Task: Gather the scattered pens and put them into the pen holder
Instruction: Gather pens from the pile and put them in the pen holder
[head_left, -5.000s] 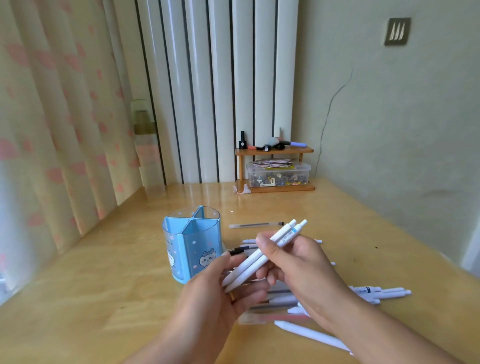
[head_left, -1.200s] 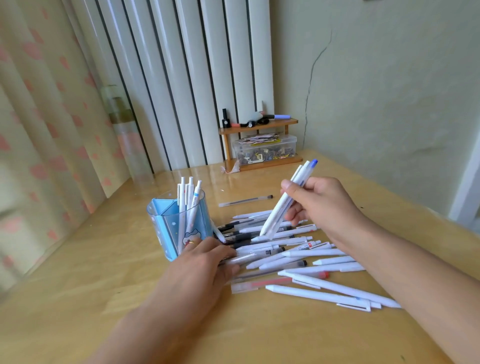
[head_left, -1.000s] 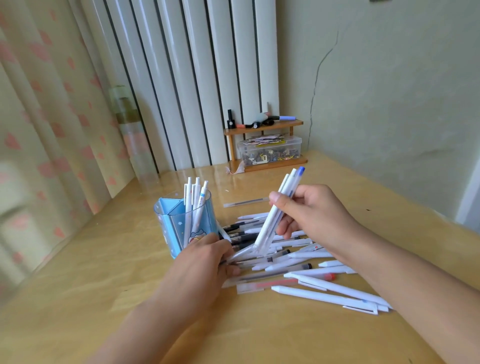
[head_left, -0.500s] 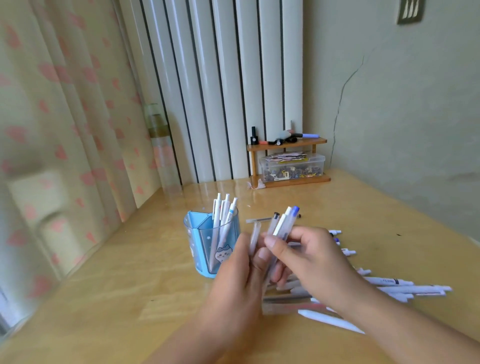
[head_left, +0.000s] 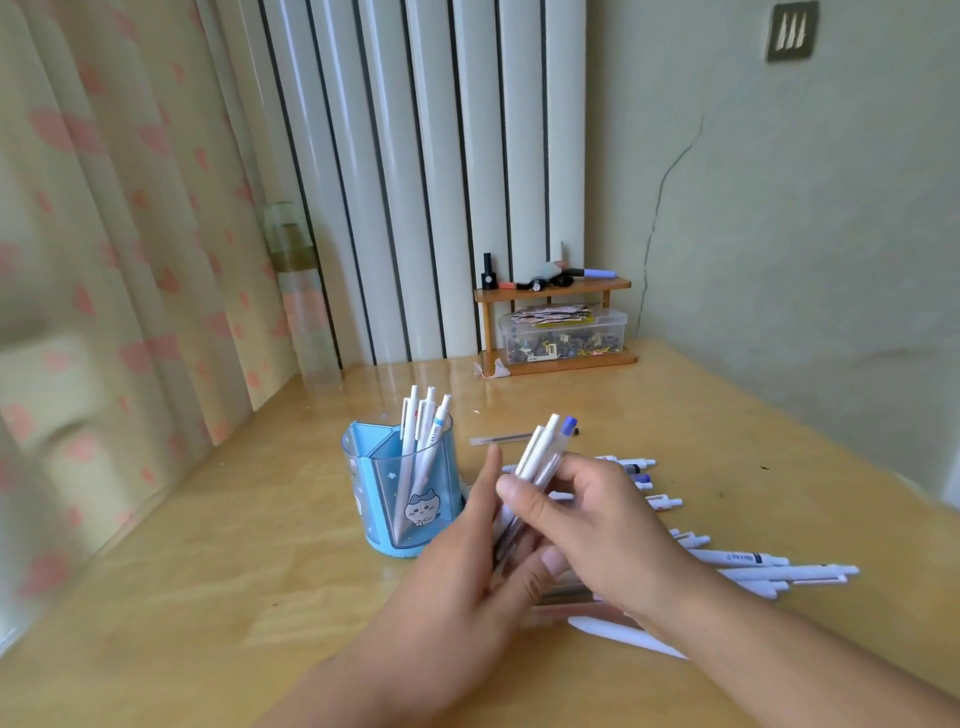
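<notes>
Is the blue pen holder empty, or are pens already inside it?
Not empty: the pen holder stands upright with several white pens sticking out of one compartment.

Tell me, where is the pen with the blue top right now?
The pen with the blue top sticks up from a bunch held in the right hand, just right of the blue pen holder.

Left hand (head_left: 467, 582) and right hand (head_left: 592, 525) meet, fingers curled (thumbs uppermost).
</notes>
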